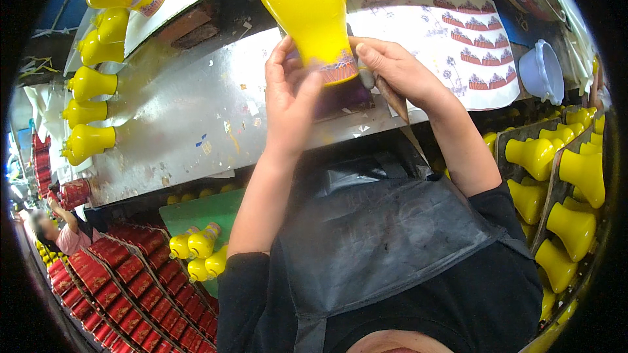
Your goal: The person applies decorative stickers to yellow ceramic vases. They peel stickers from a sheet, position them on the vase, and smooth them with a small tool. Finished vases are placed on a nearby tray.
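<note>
Grips a glossy yellow, wide-shouldered vase (311, 10) by its patterned end in the left hand (288, 95), between thumb and fingers. Clasps a tapered brown tool (394, 100) in the right hand (404, 70), at the vase's opposite edge. Includes a printed white paper sheet (451, 49) right of that hand and a pale-blue plastic bucket (541, 73) farther right.

A pale-blue bucket (532, 73) sits right; red cylinders (87, 266) line lower left.
</note>
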The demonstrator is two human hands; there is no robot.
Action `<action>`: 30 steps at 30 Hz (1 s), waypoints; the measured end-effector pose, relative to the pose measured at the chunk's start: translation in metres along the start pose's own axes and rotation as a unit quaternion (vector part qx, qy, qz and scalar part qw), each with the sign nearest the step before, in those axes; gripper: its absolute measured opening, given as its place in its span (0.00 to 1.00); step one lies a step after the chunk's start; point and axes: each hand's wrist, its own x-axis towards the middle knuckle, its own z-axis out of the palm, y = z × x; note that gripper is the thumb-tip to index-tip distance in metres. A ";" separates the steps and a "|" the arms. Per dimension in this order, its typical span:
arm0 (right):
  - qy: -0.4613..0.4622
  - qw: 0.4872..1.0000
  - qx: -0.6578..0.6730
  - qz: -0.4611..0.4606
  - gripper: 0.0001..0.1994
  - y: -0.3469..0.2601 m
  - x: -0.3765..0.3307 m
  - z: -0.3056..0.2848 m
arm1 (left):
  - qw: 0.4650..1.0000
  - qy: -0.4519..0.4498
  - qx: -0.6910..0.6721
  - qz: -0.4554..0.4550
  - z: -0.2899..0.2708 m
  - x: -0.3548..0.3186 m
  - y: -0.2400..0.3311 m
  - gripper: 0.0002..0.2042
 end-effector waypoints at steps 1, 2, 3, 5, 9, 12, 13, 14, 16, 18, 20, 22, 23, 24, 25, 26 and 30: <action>0.000 1.000 -0.013 -0.026 0.27 0.002 0.001 0.003 | 1.000 -0.002 0.014 -0.007 0.001 -0.001 0.001 0.31; -0.004 0.998 -0.025 -0.056 0.27 0.004 0.001 0.005 | 1.000 -0.003 0.028 -0.013 0.002 -0.001 0.002 0.33; 0.017 0.997 -0.034 -0.063 0.26 0.007 0.002 0.008 | 0.999 0.007 0.037 -0.005 0.004 -0.001 0.002 0.34; 0.054 0.994 -0.050 -0.087 0.25 0.011 0.003 0.016 | 0.998 0.022 0.056 0.018 0.009 -0.001 0.001 0.36; 0.068 0.995 -0.047 -0.058 0.25 0.005 0.003 0.015 | 0.999 0.033 0.035 0.006 0.012 0.002 0.001 0.39; 0.067 0.998 0.012 0.005 0.21 -0.012 -0.002 0.002 | 0.999 0.035 0.041 0.002 0.011 0.004 0.003 0.41; 0.061 0.997 0.050 0.018 0.19 -0.019 -0.006 -0.005 | 0.997 0.038 0.062 -0.003 0.012 0.004 0.003 0.42; 0.085 0.993 0.075 0.045 0.18 -0.025 -0.008 -0.012 | 0.996 0.041 0.079 -0.004 0.012 0.005 0.002 0.43; 0.142 0.984 0.028 -0.100 0.12 -0.031 -0.010 -0.005 | 0.996 0.052 0.079 -0.010 0.013 0.005 0.001 0.43; 0.147 0.944 -0.181 -0.234 0.13 -0.037 -0.008 0.002 | 0.994 0.057 0.095 -0.008 0.014 0.005 -0.001 0.43; 0.101 0.892 -0.315 -0.309 0.15 -0.045 -0.006 0.008 | 0.990 0.062 0.127 0.003 0.014 0.005 -0.003 0.42; 0.130 0.825 -0.421 -0.354 0.14 -0.057 0.001 0.009 | 0.988 0.066 0.138 0.014 0.014 0.005 -0.004 0.42; 0.135 0.806 -0.447 -0.364 0.14 -0.063 0.003 0.009 | 0.987 0.069 0.141 0.020 0.014 0.005 -0.005 0.42; 0.146 0.786 -0.470 -0.374 0.14 -0.069 0.004 0.009 | 0.989 0.071 0.130 0.021 0.014 0.005 -0.006 0.43; 0.099 0.778 -0.479 -0.393 0.15 -0.074 0.004 0.011 | 0.990 0.073 0.120 0.022 0.014 0.004 -0.007 0.43; 0.031 0.793 -0.470 -0.388 0.16 -0.078 0.002 0.015 | 0.990 0.078 0.117 0.007 0.014 0.004 -0.008 0.43; 0.084 0.735 -0.544 -0.396 0.20 -0.088 0.000 0.027 | 0.985 0.067 0.160 0.007 0.010 0.003 -0.009 0.43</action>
